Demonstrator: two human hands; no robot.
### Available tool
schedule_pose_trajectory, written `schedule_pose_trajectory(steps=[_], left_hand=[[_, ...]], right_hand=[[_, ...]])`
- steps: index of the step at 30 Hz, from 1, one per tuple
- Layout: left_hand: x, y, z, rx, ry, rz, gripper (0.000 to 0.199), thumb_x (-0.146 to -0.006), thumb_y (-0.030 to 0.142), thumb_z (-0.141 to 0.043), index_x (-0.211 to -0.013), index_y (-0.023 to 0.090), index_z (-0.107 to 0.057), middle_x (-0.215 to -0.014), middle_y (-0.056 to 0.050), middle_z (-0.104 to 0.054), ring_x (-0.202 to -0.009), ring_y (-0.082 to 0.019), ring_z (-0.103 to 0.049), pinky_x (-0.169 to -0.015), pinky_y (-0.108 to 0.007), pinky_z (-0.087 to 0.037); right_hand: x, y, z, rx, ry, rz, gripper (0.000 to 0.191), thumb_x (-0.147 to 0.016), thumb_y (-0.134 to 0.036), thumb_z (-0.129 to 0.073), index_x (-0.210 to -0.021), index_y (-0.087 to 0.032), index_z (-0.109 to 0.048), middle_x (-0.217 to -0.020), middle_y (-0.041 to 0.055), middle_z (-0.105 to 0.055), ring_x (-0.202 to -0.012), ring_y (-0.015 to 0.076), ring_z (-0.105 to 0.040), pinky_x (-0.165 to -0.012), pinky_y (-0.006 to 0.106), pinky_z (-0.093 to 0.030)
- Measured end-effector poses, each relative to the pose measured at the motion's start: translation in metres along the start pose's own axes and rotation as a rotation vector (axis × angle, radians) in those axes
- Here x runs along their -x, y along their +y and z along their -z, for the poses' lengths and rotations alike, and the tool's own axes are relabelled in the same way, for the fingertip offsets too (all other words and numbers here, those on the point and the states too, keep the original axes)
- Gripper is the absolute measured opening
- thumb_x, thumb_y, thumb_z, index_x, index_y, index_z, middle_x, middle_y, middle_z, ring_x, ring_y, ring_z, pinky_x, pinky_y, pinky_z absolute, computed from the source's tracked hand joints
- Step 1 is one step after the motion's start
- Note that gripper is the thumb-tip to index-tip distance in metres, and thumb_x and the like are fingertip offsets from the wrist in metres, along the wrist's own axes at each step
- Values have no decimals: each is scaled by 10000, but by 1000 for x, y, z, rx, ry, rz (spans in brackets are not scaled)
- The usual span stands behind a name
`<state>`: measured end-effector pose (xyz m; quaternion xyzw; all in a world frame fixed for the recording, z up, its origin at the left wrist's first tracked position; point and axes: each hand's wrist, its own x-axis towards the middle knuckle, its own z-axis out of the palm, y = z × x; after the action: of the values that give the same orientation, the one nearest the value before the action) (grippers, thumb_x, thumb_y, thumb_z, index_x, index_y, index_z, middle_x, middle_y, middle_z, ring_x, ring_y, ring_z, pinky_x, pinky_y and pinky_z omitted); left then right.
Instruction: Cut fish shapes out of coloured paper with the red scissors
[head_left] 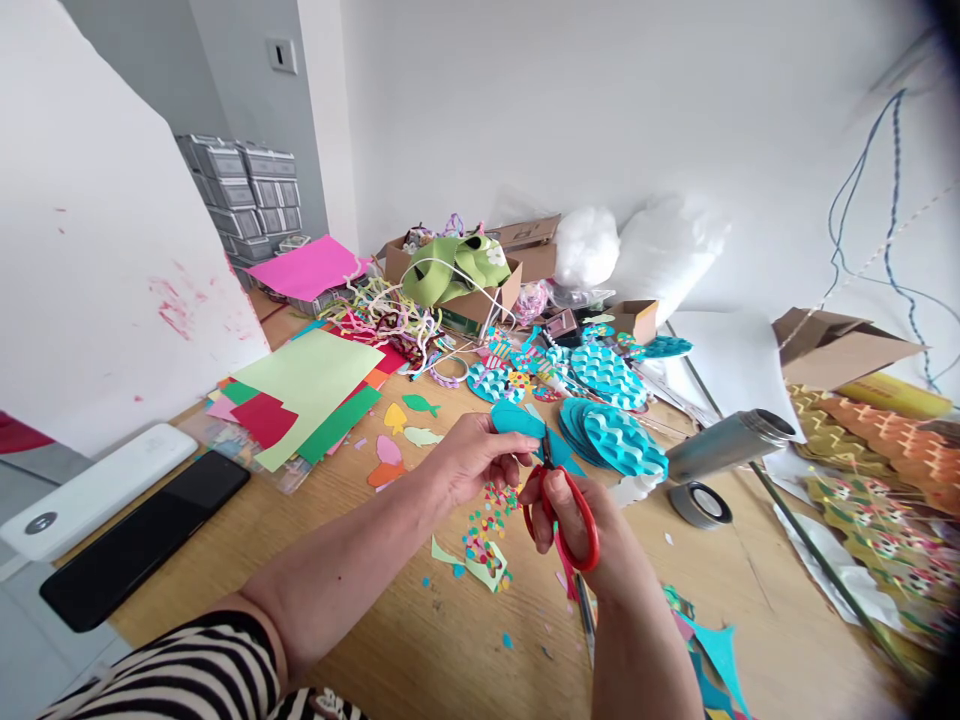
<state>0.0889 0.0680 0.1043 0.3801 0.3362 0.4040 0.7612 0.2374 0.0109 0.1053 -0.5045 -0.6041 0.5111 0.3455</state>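
Observation:
My left hand [480,455] pinches a piece of blue paper [517,422] above the middle of the table. In my right hand [577,520] is a pair of scissors [589,525] with red handles, thumb and fingers through the loops. Its dark blades meet the blue paper close to my left fingertips. Below the hands lie small coloured paper dots [480,530] and a pale green scrap [487,568]. Left of them are cut paper fish, among them a green fish [421,405] and a yellow fish [394,417]. Just right sits a stack of blue wavy paper discs [622,440].
Coloured paper sheets [315,385], a black phone [146,535] and a white device [97,490] lie at left. At right a steel flask [731,445] lies tilted beside its lid [700,504]. Boxes with a green cloth [457,268] stand behind. Blue scraps [712,655] lie near my right forearm.

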Motion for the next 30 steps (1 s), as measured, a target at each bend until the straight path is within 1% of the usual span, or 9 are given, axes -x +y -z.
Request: schedule_pose_trajectory(steps=[4,6,10,12,15,20,25,30], left_hand=[[0,-2,0,-13,48,-20,262,-574,327,-746,-597,125,-580,-541,14,-565,-374,-55,-462,-349,-207,-219],[0,-1,0,-13,73,-50,266,-578,323,-743,-586,131,-559,-519,26,-537,-367,-42,-421,-356,-211,-185],[2,0,-2,-20,77,-118,296,-586,310,-735,-546,154,-486,-423,79,-396,-343,-19,-289,-385,-228,-126],[2,1,-3,-50,84,-126,306,-593,311,-723,-527,161,-464,-403,85,-362,-346,-21,-270,-397,-235,-124],[3,1,-3,-90,99,-133,304,-593,306,-710,-511,164,-454,-402,82,-367,-357,-23,-266,-407,-236,-136],[5,3,-4,-127,91,-147,282,-593,307,-691,-511,161,-465,-425,76,-388,-372,-26,-274,-412,-235,-133],[6,4,-6,-137,94,-143,263,-582,307,-692,-524,157,-483,-438,76,-398,-379,-28,-278,-408,-233,-128],[5,3,-4,-138,89,-149,267,-583,314,-695,-532,158,-485,-444,74,-402,-383,-31,-284,-405,-232,-136]], right_hand=[[-1,-1,-2,-2,4,16,532,-861,-671,-418,-703,-184,-560,-410,-12,-533,-429,129,-443,-498,267,-367],[-1,-2,-3,-3,10,17,541,-851,-683,-423,-696,-182,-556,-408,-14,-528,-432,126,-439,-506,265,-373],[0,-1,-4,-6,3,13,534,-856,-673,-428,-718,-176,-563,-412,-16,-530,-436,122,-429,-508,259,-363],[0,0,-3,2,-3,21,532,-866,-664,-419,-733,-171,-569,-418,-17,-530,-444,125,-437,-516,262,-362],[-1,0,-2,36,-10,40,543,-869,-665,-414,-746,-162,-578,-443,-9,-542,-471,134,-473,-545,273,-375],[-2,0,0,53,-18,66,574,-855,-688,-408,-754,-153,-588,-486,13,-567,-516,155,-517,-577,289,-395],[-1,-1,-1,55,-14,63,584,-852,-696,-403,-768,-149,-589,-489,14,-567,-525,158,-517,-588,292,-399],[0,-1,-1,49,-12,55,592,-852,-700,-396,-776,-147,-591,-490,12,-567,-516,152,-512,-564,280,-390]])
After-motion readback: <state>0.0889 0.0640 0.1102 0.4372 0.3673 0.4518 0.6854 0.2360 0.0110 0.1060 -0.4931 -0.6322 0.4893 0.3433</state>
